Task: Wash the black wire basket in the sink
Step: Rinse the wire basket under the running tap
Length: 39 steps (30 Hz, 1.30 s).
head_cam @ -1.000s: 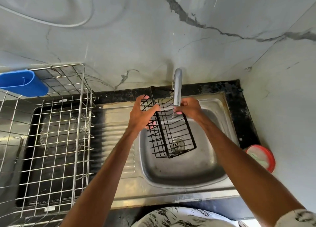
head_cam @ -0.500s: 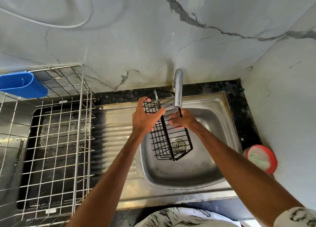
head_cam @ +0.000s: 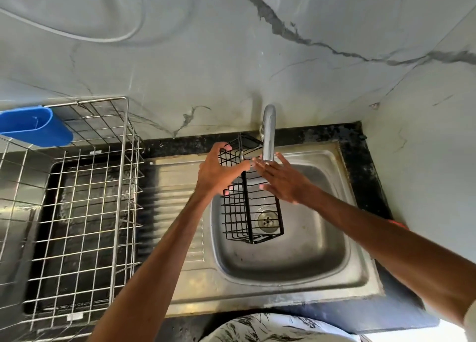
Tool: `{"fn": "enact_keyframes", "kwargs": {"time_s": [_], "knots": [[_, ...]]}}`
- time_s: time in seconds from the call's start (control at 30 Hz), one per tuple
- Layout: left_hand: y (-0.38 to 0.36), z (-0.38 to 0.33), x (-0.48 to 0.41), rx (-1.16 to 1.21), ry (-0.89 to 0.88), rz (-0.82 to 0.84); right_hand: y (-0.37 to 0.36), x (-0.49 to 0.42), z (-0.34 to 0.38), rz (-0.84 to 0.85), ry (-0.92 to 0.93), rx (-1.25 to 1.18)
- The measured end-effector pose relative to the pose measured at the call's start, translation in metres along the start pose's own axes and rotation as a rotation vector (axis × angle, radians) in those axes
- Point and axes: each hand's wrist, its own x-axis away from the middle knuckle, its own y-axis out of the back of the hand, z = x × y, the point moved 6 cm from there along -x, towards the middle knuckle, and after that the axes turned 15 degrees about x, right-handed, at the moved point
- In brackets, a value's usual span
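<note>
Left hand [head_cam: 219, 171] grips the upper end of the black wire basket [head_cam: 248, 213], fingers curled through the rim wires, and seems to carry its whole weight. Right hand [head_cam: 280, 179] lies flat against the basket's right side with its fingers straight and spread, just under the spout of the chrome tap [head_cam: 268, 135]; it holds nothing. The basket hangs tilted over the bowl of the stainless steel sink [head_cam: 322, 251]. Its lower end is above the round drain [head_cam: 268, 219] and, as far as I can see, clear of the bottom. Whether water is running I cannot tell.

It looks a light, stiff thing: one hand holds it up without strain, and the thin welded rods should keep their shape under rubbing. Wet coated wire will likely be slippery. Hooking fingers through the grid or round the thicker rim rod seems the surest hold, and the basket can be turned end for end to reach each face.
</note>
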Motion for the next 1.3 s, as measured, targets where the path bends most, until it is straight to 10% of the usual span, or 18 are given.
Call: {"fn": "enact_keyframes", "kwargs": {"time_s": [0.2, 1.3], "knots": [[-0.008, 0.002, 0.0, -0.045, -0.022, 0.008, -0.004, 0.021, 0.026, 0.054, 0.238, 0.133], [0.007, -0.02, -0.011, -0.005, -0.215, -0.116, -0.007, 0.028, 0.042, -0.067, 0.122, 0.251]]}}
